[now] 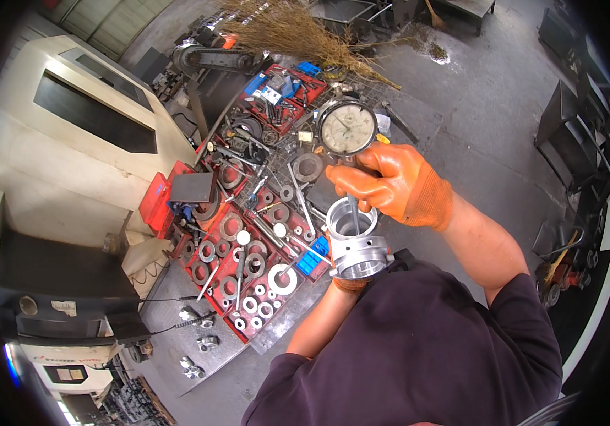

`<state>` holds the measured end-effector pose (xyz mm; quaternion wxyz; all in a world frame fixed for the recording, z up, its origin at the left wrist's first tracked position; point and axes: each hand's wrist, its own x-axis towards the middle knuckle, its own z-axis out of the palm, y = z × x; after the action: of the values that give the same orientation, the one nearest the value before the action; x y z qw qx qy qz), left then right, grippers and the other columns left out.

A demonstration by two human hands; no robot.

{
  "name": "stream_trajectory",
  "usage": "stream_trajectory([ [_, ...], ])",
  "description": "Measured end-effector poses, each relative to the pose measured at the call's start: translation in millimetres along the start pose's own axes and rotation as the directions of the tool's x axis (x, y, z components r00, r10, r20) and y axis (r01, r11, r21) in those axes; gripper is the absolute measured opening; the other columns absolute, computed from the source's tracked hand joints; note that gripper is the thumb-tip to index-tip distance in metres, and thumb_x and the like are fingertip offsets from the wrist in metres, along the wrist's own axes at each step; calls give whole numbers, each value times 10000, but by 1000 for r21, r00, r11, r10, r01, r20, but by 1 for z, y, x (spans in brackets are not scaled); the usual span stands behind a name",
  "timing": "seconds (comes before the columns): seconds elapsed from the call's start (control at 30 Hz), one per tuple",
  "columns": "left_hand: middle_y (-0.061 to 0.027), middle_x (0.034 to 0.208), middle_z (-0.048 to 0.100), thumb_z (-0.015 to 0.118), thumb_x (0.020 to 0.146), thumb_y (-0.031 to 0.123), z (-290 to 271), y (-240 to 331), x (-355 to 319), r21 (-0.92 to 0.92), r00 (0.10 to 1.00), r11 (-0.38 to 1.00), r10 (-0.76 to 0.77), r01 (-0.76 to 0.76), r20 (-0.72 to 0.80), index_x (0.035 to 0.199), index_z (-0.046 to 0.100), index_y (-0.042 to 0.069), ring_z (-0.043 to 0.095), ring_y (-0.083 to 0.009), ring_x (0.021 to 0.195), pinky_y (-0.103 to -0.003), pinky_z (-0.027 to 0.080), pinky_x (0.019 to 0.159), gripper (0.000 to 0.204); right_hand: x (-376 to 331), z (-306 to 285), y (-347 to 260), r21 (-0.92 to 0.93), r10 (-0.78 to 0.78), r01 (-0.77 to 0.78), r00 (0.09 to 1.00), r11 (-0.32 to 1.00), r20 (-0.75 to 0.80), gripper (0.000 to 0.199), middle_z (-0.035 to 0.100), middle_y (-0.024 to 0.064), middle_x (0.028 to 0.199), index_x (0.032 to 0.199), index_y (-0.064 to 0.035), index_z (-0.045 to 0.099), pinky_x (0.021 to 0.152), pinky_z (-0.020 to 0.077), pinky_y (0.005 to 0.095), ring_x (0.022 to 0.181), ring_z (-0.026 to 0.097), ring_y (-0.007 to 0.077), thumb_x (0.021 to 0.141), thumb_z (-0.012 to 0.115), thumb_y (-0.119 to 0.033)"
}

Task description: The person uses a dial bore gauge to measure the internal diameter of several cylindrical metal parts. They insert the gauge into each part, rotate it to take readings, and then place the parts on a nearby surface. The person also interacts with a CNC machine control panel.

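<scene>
My right hand (pixel 403 183), in an orange rubber glove, is closed round the stem of a dial bore gauge (pixel 348 128). The round dial face stands above the fingers, and the probe runs down into the open bore of a shiny silver metal cylinder (pixel 360 250). From below, my left hand (pixel 350 285) holds this cylinder close to my body. Only a strip of its orange glove shows under the part; the fingers are mostly hidden. How far the probe reaches inside the bore cannot be seen.
Left of the cylinder stands a bench with red trays (pixel 237 328) full of rings, gauges and rods. A blue box (pixel 313 257) lies at its edge. A large cream machine (pixel 92 142) rises farther left. A twig broom (pixel 305 35) lies at the back.
</scene>
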<state>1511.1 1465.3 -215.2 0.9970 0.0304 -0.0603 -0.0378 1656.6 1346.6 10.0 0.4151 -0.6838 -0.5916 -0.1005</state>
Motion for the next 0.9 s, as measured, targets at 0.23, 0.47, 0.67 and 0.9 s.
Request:
stream_trajectory([
  [0.23,-216,1298,608,431,940,728,18,2,-3,584,972,811,102,43,-213,1488,406,110,676,-509,1007,-663,572,837,826,-2,1,-7,26,85,-85,996,996,0,254,700,49,863,1157,-75,723,550,525,281,605,641,135,906,686,-76],
  [0.47,-190,1324,597,424,955,711,12,-5,-1,61,996,996,76,-73,-47,1480,414,121,687,-481,984,-661,574,831,789,-2,2,-10,41,102,-102,995,994,1,304,695,48,859,1172,-96,724,542,522,266,604,639,123,873,696,-46],
  [0.67,-169,1309,615,413,962,703,26,3,-5,623,939,782,201,18,-279,1466,425,134,689,-480,982,-667,580,816,760,-2,-1,-7,-30,29,-29,1000,999,7,329,691,46,851,1181,-100,716,543,526,267,608,640,120,858,701,-42],
  [0.9,-159,1299,628,384,969,707,11,-1,-6,449,986,889,140,-87,-86,1464,429,151,701,-482,939,-657,598,774,746,-3,1,-5,-20,17,-17,1000,1000,4,315,684,43,840,1175,-114,716,536,527,272,606,644,128,868,693,-43],
])
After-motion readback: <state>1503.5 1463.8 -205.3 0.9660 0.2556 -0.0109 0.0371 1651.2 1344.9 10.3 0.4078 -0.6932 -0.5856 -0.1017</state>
